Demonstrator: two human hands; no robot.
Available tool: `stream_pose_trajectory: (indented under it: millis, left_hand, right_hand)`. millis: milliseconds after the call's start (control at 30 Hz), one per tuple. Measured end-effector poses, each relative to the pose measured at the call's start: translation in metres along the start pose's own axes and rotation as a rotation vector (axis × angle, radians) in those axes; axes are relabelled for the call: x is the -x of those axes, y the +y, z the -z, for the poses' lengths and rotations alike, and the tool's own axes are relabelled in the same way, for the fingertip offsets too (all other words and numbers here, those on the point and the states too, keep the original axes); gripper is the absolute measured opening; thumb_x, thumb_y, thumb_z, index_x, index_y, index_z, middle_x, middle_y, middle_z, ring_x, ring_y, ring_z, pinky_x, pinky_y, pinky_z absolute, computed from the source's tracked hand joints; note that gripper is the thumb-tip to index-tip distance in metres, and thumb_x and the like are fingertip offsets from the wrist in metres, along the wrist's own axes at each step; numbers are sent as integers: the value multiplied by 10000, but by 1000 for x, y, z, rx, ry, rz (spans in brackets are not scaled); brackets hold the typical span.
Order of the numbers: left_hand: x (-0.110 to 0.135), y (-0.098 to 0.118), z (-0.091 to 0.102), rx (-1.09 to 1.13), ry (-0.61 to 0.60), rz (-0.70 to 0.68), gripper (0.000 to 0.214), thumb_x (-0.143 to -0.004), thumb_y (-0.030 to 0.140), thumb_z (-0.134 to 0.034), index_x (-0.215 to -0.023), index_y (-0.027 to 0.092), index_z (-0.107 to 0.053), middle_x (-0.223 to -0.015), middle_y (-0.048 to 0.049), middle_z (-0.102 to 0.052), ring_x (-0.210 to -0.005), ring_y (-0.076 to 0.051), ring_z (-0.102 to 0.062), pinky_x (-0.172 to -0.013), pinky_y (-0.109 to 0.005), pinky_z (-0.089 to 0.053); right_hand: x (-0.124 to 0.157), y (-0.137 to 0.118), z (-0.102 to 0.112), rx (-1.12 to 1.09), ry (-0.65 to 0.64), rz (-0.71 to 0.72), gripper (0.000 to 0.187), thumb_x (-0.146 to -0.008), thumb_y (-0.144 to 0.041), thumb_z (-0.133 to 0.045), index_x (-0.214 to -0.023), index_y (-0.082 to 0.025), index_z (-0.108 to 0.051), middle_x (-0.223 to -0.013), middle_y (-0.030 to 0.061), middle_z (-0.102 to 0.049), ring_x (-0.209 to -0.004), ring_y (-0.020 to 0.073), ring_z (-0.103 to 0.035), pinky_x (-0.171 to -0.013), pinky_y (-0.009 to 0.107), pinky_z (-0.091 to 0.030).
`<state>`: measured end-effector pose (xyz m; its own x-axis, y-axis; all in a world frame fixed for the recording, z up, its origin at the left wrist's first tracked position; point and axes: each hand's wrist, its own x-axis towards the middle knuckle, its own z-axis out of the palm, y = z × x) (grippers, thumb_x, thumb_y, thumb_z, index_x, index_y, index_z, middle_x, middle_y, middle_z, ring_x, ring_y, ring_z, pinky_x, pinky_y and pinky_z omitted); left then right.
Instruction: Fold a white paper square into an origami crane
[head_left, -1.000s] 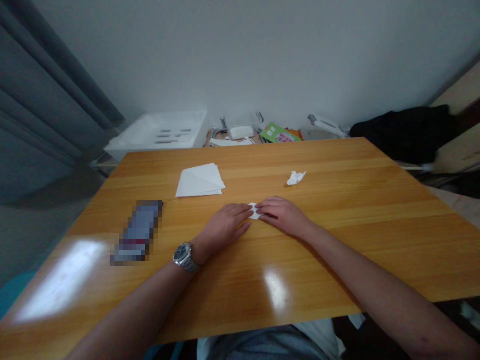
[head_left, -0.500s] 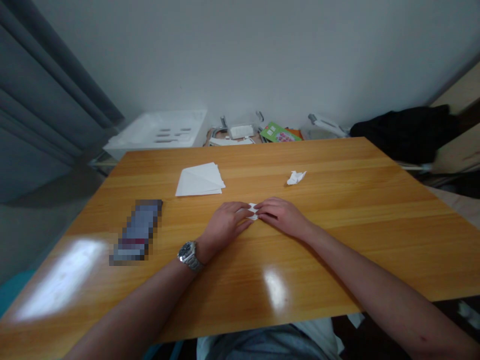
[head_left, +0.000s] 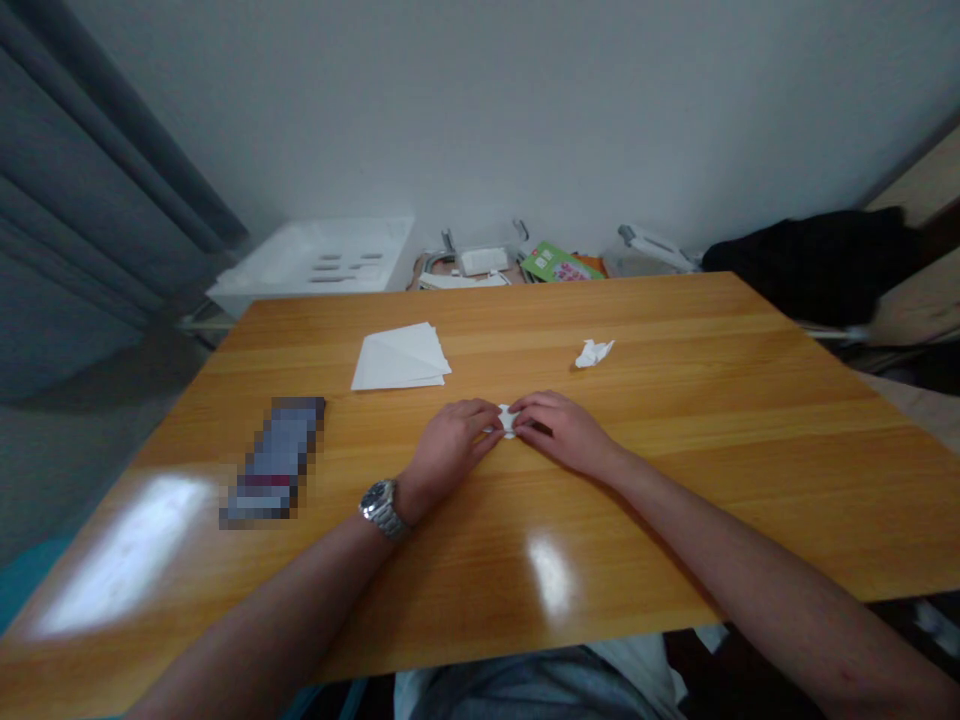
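A small folded piece of white paper (head_left: 508,419) lies on the wooden table (head_left: 675,470) near its middle. My left hand (head_left: 448,448), with a metal watch at the wrist, pinches the paper's left side with curled fingers. My right hand (head_left: 564,432) pinches its right side, fingers pressed together on it. Both hands rest low on the tabletop and cover most of the paper.
A stack of white folded sheets (head_left: 400,358) lies at the back left of the table. A crumpled white scrap (head_left: 593,352) sits back right. A blurred dark flat object (head_left: 274,460) lies left. Behind the table are a white tray (head_left: 319,264), clutter and dark cloth (head_left: 814,262).
My fingers have drawn closer together over the small paper, covering more of it. Both hands shifted slightly away from me. Everything else on the table stays put.
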<state>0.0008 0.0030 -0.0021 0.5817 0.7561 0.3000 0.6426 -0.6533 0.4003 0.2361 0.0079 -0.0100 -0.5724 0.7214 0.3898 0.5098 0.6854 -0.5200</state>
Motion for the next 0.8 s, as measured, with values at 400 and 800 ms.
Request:
stream_pose_trajectory:
  millis: [400,800]
  left_hand:
    - [-2,5,-4,62,72,66,72,-972,232,-624,-969,203,-690,-1079,-60,-730,-1009,-226,-672,-922,-384,-532]
    - [-1,1,-5,128,60,34,73,-953,228,-654,-951,224,-727,-1111,-58,-713,-1031,-227,-663,-937,-397,-529]
  right_hand:
    - [-6,-3,-6,-62,46,-109,122,-987,-225,-602,-898,-190,-678,-1068,99,-670,-1015,227,-632,-908,390,-525]
    - [-2,0,-3,-81,3,-50,87,-974,-205,-615,-931,-209,-690,-1130,102,-640,-1088,241,-613,-961,414,-508]
